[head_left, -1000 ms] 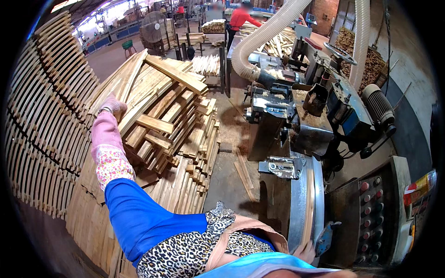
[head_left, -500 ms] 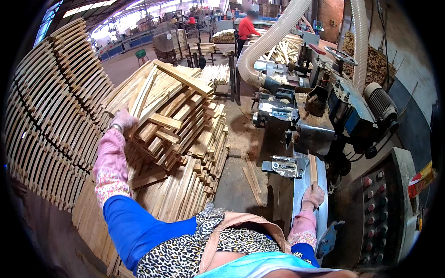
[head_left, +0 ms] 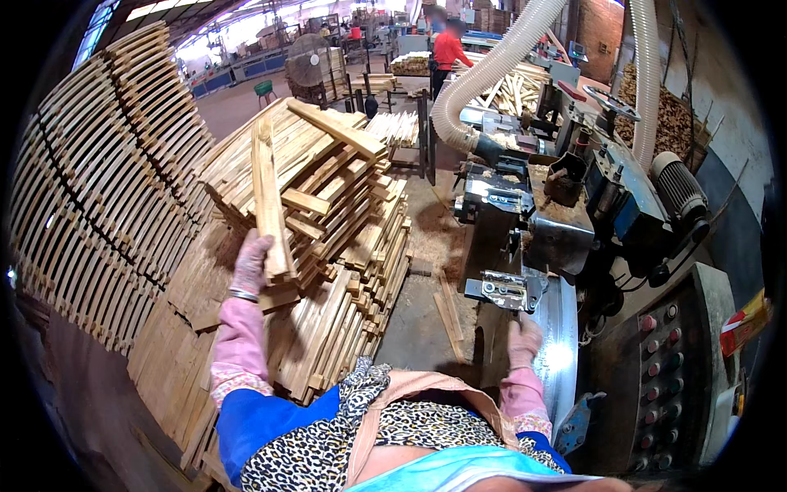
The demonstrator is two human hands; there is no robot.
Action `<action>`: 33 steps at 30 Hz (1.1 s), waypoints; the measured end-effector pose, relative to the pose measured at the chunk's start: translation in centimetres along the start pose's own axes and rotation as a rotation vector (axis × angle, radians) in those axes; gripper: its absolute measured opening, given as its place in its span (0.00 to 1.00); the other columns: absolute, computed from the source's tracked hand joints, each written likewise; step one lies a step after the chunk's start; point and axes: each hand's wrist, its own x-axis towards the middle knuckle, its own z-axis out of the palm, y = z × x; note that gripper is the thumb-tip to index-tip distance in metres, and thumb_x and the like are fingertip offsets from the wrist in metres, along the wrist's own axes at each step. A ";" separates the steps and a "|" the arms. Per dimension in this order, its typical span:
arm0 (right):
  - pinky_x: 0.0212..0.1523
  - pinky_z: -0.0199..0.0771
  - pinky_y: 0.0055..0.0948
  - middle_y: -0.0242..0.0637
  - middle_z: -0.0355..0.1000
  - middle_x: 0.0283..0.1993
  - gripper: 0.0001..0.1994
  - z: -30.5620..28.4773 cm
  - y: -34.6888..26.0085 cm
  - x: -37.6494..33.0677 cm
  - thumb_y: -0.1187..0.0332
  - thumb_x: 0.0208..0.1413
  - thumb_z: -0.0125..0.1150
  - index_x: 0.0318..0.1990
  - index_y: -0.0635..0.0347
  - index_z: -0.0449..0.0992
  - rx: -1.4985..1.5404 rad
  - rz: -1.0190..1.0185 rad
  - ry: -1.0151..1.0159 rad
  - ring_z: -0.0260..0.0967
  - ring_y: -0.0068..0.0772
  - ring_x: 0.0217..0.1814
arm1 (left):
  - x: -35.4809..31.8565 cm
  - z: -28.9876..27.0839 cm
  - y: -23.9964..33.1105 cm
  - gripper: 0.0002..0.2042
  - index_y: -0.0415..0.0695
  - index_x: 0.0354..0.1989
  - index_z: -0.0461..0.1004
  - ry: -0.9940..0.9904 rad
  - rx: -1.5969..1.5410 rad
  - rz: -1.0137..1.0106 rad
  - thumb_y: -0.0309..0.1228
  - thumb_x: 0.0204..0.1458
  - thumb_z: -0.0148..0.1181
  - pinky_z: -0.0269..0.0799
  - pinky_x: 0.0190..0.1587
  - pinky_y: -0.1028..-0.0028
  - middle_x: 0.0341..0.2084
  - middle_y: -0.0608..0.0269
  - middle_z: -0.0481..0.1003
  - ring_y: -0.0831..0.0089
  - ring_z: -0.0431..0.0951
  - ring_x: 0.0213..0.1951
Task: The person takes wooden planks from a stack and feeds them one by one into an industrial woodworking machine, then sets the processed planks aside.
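My left hand (head_left: 252,258), in a pale glove, grips the near end of a light wooden strip (head_left: 268,201). The strip slants up over a heaped stack of similar wood pieces (head_left: 328,176). At the edge of the woodworking machine's shiny metal bed (head_left: 559,336) is my right hand (head_left: 525,340), also gloved. Its fingers are loosely spread just below the metal guide block (head_left: 502,289), and I see no wood in them. Whether the fingertips touch the block, I cannot tell.
Tall stacks of curved slats (head_left: 106,205) rise on the left. A control panel with buttons (head_left: 664,385) stands at the right, below a motor (head_left: 679,184). A ribbed hose (head_left: 492,78) bends down to the machine. Loose strips (head_left: 448,316) lie on the floor. A person in red (head_left: 448,51) stands farther back.
My left hand has drawn the strip nearer and to the right across the heap. My right hand has left the wooden strip on the machine bed and shifted left; that strip no longer shows there.
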 end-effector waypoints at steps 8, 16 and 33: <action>0.70 0.66 0.44 0.49 0.66 0.69 0.43 -3.9 -24.8 -2.0 0.51 0.46 0.77 0.71 0.50 0.66 0.414 -0.773 -0.362 0.64 0.52 0.71 | -7.8 16.3 -13.8 0.39 0.42 0.63 0.64 -0.071 0.058 0.181 0.32 0.42 0.80 0.83 0.52 0.66 0.46 0.58 0.75 0.64 0.79 0.48; 0.52 0.73 0.50 0.51 0.76 0.47 0.35 -2.4 -17.9 -8.1 0.63 0.40 0.75 0.61 0.53 0.73 0.482 -0.517 -0.154 0.72 0.57 0.51 | -7.5 18.7 -26.3 0.43 0.35 0.48 0.80 -0.521 -0.067 -0.041 0.71 0.50 0.58 0.79 0.50 0.70 0.41 0.59 0.83 0.68 0.82 0.47; 0.42 0.74 0.57 0.54 0.75 0.37 0.13 -17.4 -1.1 -30.4 0.70 0.47 0.67 0.39 0.61 0.71 -0.329 0.685 -0.058 0.73 0.65 0.43 | -9.5 27.2 -30.7 0.18 0.40 0.51 0.77 -0.417 -0.066 -0.879 0.37 0.57 0.69 0.82 0.43 0.64 0.39 0.60 0.82 0.66 0.83 0.37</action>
